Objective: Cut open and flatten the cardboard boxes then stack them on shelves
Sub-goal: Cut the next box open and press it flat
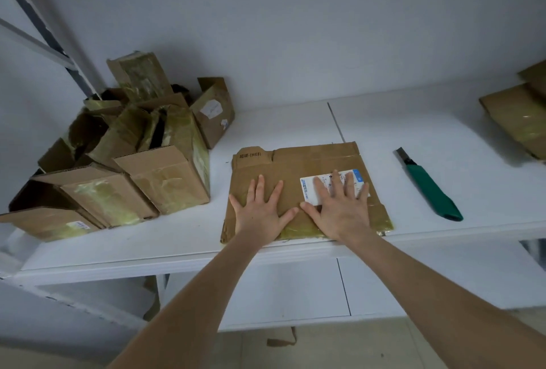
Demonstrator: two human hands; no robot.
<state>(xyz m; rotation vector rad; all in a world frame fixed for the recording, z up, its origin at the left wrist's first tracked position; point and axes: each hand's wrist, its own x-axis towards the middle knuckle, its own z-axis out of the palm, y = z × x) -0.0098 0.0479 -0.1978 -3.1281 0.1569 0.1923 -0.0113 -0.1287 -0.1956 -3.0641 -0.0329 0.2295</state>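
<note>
One white shelf [413,138] carries everything: many uncut boxes [124,155] heaped left, the flattened box [295,167] at its front edge. We press it with left hand [260,210] and right hand [339,210], each grip splayed flat, clasping nothing; we should lean evenly along the creases. The knife [428,188] lies apart, rightward.

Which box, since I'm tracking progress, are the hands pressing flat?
The labelled box under the left hand and right hand, mid-shelf; the piled boxes at left stand untouched.

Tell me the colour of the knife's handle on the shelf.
Green, on the utility knife lying right of the flattened box; head view.
</note>
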